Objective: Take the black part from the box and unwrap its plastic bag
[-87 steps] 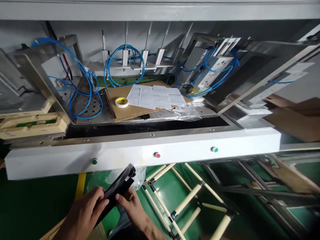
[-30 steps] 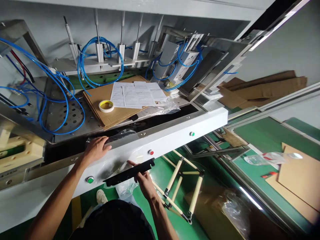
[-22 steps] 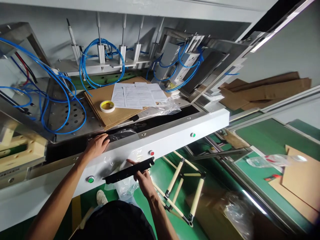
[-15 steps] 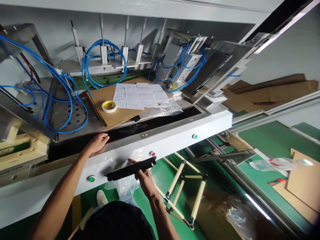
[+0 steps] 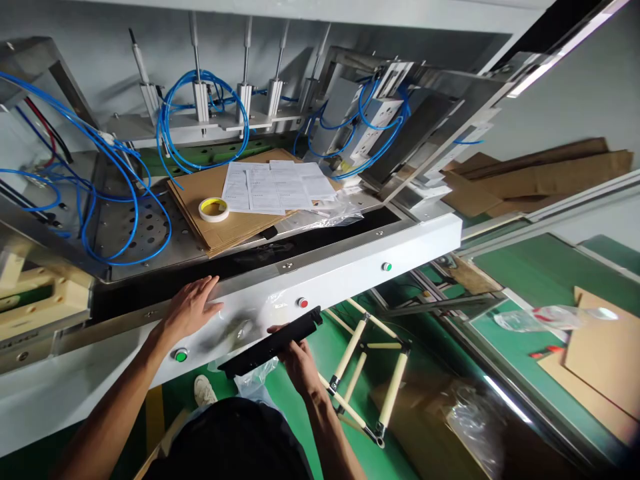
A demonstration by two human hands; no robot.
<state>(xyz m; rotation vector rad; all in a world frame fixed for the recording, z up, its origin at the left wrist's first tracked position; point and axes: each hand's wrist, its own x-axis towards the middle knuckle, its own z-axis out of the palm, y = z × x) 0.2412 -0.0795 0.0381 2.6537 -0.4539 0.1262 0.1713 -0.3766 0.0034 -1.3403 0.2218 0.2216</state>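
While your right hand [image 5: 299,365] curls round the notched black strip [image 5: 273,343], your left hand [image 5: 189,310] is spread, empty. Probably light, stiff; hold mid-length.

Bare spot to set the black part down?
Roomiest: green surface beyond the clear bottle. Smaller: cardboard left of the papers, behind the tape roll. Crowded: perforated plate, crossed by blue hoses; around the black part, with the right hand and clear plastic.

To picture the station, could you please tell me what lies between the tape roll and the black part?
In the head view, from tape roll to black part: cardboard, a dark slot, a metal rim, the white panel, and apparently clear plastic.
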